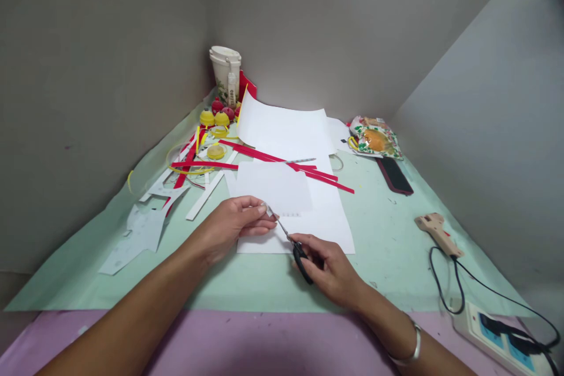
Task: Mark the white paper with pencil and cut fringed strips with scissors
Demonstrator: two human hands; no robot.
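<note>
Black-handled scissors (pixel 301 259) are in my right hand (pixel 331 267), fingers wrapped about the handles. Their blades point up and left to my left hand (pixel 240 218). Between thumb and fingertips, my left hand pinches a small white piece of paper (pixel 269 211), and the scissor tips meet it. Beneath both hands lies a large white sheet (pixel 335 229). A smaller white sheet (pixel 273 182) rests on it, with a row of small marks near its lower edge. Several red strips (pixel 324 174) and a thin patterned pencil-like stick (pixel 301 160) lie just beyond.
White paper scraps (pixel 141 235), yellow tape rolls (pixel 215 151) and red-and-yellow balls (pixel 221 118) lie left, below a lidded cup (pixel 225 73). A curled sheet (pixel 286 126) stands behind. Rightward are a snack bag (pixel 376 138), phone (pixel 394 175), glue gun (pixel 438 232) and power strip (pixel 493 332).
</note>
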